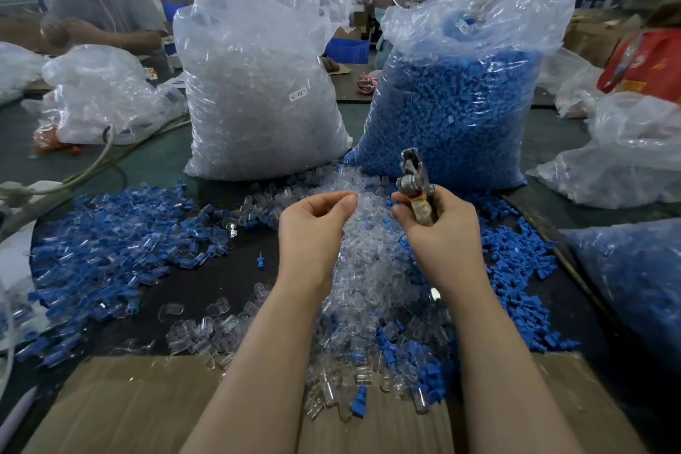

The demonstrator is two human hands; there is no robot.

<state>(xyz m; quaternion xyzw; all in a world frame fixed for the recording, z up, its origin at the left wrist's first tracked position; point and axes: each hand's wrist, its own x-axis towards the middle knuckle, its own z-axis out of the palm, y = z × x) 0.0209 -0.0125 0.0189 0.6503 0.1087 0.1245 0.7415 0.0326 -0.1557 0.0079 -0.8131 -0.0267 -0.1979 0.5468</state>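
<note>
One metal tool [413, 177] rises from right hand [442, 232], near left hand [313, 232].

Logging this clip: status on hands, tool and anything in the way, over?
Right hand grips metal tool, raised over clear pieces. Left hand curled; pinch unclear. Nothing between hands.

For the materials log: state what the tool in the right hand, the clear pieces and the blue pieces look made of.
Tool: bare metal, grey with glints; its handle looks wrapped in pale tape or cloth.
Clear pieces: transparent glossy plastic, see-through with highlights.
Blue pieces: opaque matt plastic, probably; evenly coloured.
</note>
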